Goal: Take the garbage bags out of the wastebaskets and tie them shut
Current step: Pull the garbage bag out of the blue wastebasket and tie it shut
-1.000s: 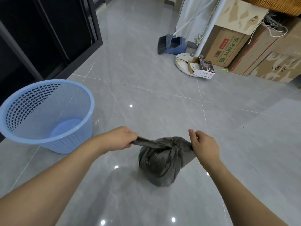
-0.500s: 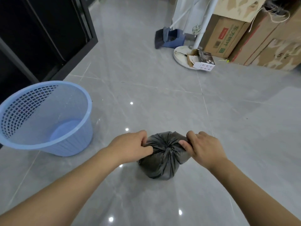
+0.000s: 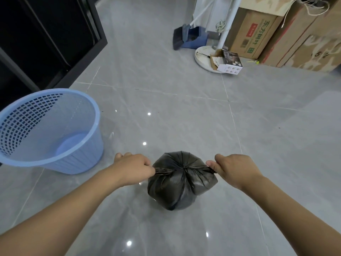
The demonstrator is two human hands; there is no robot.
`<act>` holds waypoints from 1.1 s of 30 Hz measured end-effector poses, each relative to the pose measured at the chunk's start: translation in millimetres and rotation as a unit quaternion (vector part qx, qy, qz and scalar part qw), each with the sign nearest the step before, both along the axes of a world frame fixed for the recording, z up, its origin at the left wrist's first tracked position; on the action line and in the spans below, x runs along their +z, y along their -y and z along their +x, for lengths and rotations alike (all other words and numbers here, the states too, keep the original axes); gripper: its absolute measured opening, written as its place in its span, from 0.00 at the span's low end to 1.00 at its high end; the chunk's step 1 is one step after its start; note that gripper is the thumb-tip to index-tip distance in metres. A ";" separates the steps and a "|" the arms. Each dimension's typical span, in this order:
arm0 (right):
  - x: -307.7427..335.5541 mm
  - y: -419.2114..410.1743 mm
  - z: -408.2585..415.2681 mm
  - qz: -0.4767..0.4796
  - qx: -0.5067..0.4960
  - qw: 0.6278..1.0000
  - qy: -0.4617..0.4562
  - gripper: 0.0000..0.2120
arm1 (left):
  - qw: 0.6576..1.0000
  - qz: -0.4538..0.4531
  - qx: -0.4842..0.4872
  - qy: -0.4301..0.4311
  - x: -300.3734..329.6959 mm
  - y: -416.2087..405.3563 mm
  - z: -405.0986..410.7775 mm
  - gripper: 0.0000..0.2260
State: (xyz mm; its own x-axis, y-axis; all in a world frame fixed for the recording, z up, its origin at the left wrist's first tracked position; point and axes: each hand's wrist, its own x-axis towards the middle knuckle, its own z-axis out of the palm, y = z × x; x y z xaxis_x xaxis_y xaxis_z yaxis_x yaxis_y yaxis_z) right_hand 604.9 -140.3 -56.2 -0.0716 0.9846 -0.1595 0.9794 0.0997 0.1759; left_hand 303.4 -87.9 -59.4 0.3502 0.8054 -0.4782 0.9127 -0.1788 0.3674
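- Gripping one twisted end of the black garbage bag (image 3: 181, 181) in a closed fist, the left hand (image 3: 133, 168) is holding it out to the left of the bag's gathered top.
- The right hand (image 3: 232, 169) is pinching the opposite twisted end between thumb and curled fingers, holding it out to the right, so the two strands are running taut and roughly level from a knot at the centre of the bag.
- The bag is sitting full and rounded between the two hands, over the grey tiled floor (image 3: 175, 117); whether its bottom is touching the tiles I cannot tell.
- The blue wastebasket (image 3: 53, 159) is standing on the floor to the left of the bag, well apart from it, with its mesh wall showing and no liner inside it.
- Both bare forearms are reaching in from the bottom corners of the view.
- A black cabinet (image 3: 46, 37) is filling the upper left.
- Cardboard boxes (image 3: 254, 34) are stacked along the upper right, with a round white stand base (image 3: 202, 56) in front of them and a small printed carton (image 3: 229, 61) lying on that base.
- A blue dustpan (image 3: 195, 38) and a dark broom head (image 3: 178, 38) are resting just left of the stand.
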 end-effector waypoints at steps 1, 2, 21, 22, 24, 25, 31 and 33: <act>5.2 -1.1 -6.4 -0.034 -0.037 0.999 0.002 0.28 | 1.000 -0.006 0.000 0.002 1.3 0.6 0.6 0.11; 11.5 -3.0 -11.0 -0.085 -0.097 0.991 -0.029 0.29 | 1.000 0.007 -0.011 -0.001 3.4 1.2 1.7 0.10; -17.0 9.0 -86.3 -0.065 -0.411 0.218 -0.883 0.11 | 0.926 0.183 -0.329 0.030 78.8 -5.6 38.7 0.12; -18.7 8.1 -89.1 -0.052 -0.414 0.226 -0.880 0.11 | 0.928 0.182 -0.324 0.029 81.2 -8.6 36.7 0.11; -19.0 7.3 -93.1 -0.033 -0.408 0.257 -0.875 0.11 | 0.931 0.182 -0.316 0.032 83.2 -14.1 31.1 0.11; -18.7 8.2 -94.3 -0.037 -0.397 0.286 -0.871 0.11 | 0.931 0.181 -0.314 0.038 83.1 -16.6 28.8 0.11; -13.8 19.7 -100.4 -0.177 -0.270 0.556 -0.766 0.08 | 0.964 0.114 -0.207 0.125 67.4 -32.6 29.2 0.07; -14.6 18.6 -100.0 -0.195 -0.255 0.617 -0.718 0.06 | 0.977 0.076 -0.160 0.120 54.7 -39.3 27.2 0.09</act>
State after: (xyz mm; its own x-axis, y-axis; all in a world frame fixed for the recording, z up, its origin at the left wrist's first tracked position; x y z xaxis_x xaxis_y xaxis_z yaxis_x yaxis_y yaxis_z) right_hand 504.9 -158.9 -70.9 -0.1113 0.8444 -0.5240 0.0188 -0.5254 -0.8507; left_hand 330.5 -48.6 -4.7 0.6824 0.6920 -0.2357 0.6929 -0.5094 0.5104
